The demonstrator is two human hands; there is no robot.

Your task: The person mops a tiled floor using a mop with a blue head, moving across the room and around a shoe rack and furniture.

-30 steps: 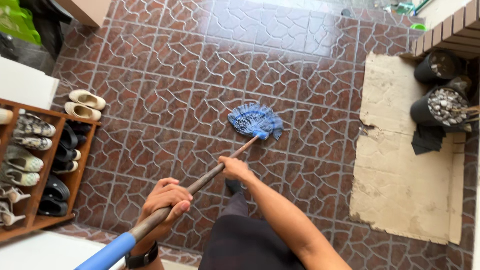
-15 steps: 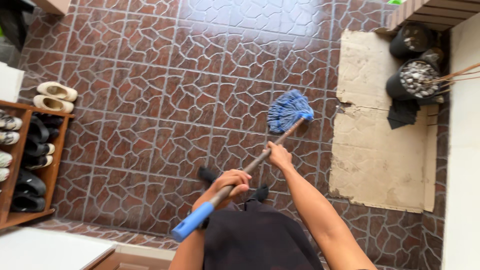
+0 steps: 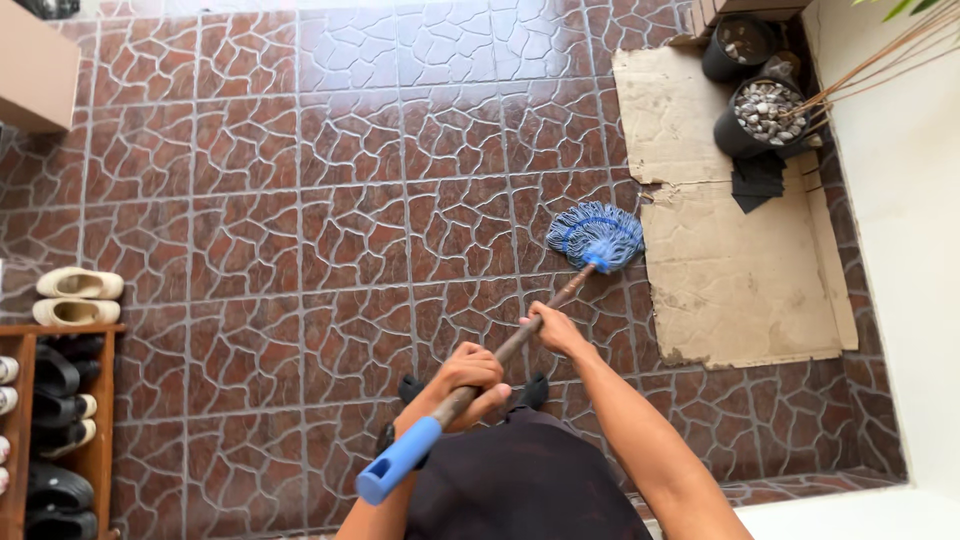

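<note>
At far left, shoe rack (image 3: 60, 440) with dark shoes; pale slippers (image 3: 78, 297) on the floor just beside its top. Centre: left hand (image 3: 462, 385), grip clenched around the mop handle (image 3: 520, 340) near its blue end cap (image 3: 398, 460). Further along the shaft, right hand (image 3: 550, 328), grip likewise clenched around the handle. Blue mop head (image 3: 596, 235) pressed on the brown tiled floor (image 3: 300, 200), touching the edge of flattened cardboard (image 3: 740, 270). At right, two black pots (image 3: 755, 120) near the wall.
</note>
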